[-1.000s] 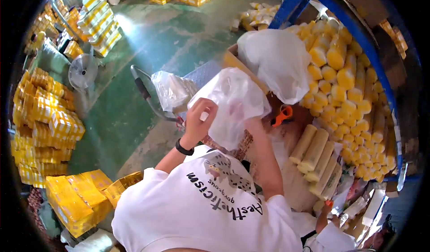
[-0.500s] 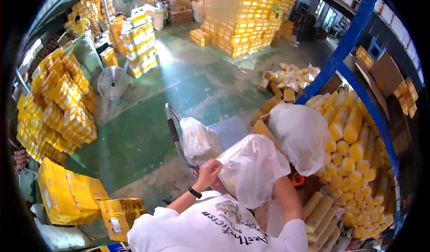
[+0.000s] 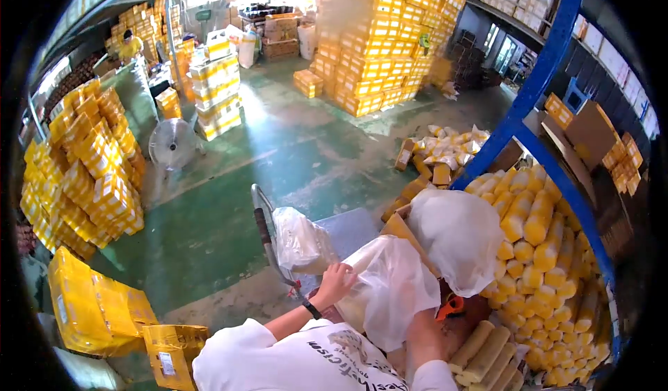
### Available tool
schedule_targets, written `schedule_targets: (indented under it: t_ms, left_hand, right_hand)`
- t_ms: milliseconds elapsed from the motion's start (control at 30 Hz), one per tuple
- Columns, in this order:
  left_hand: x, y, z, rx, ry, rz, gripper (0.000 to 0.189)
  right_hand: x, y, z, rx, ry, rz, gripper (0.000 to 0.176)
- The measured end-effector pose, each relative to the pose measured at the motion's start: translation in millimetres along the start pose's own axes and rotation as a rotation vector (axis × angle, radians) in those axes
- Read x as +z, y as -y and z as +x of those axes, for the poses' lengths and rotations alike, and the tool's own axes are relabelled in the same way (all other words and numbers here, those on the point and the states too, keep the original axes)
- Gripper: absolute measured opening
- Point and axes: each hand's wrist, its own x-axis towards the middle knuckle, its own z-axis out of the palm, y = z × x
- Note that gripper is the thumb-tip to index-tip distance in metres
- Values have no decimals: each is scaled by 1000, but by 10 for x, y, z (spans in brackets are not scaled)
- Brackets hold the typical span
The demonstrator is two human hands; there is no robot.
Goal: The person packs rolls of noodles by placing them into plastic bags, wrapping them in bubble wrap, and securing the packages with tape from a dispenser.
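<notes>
My left hand pinches the upper left edge of a translucent white plastic bag, which hangs open in front of my chest. At the bag's lower right side is my right hand, its fingers hidden or smeared against the plastic. Just right of that hand lies an orange and black tool. Another filled white plastic bag rests on a cardboard box behind the held one. On a cart with a curved metal handle sits a third, bulging plastic bag.
Yellow-and-white wrapped rolls are heaped at right beside a blue steel post. Pale rolls lie near my right side. Yellow taped boxes stand at left, with a floor fan farther back. A tall box stack rises behind.
My right hand has drawn down and toward me along the bag's right side. The bag has sagged lower, my left hand still at its edge. The view has tilted up slightly.
</notes>
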Motion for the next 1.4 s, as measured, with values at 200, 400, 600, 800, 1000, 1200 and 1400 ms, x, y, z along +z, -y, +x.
schedule_targets:
  t_ms: [200, 400, 600, 800, 1000, 1200, 1400]
  left_hand:
    - [149, 15, -151, 173, -22, 192, 20]
    - [205, -54, -193, 278, -122, 173, 23]
    - [184, -48, -181, 281, -40, 136, 25]
    - [175, -97, -225, 218, -4, 131, 25]
    - [203, -36, -216, 204, -22, 95, 25]
    - [194, -89, -220, 242, -70, 97, 23]
    - [263, -23, -227, 229, -108, 119, 21]
  right_hand:
    - [168, -124, 37, -29, -80, -196, 39]
    - [151, -120, 182, -44, -110, -213, 42]
    - [103, -177, 161, -27, -115, -234, 44]
    - [31, -203, 138, -21, -123, -249, 46]
    - [-30, -207, 92, -7, -128, -257, 49]
    - [-53, -244, 38, -10, -142, -280, 51]
    - [-96, -245, 67, -35, -182, -327, 54]
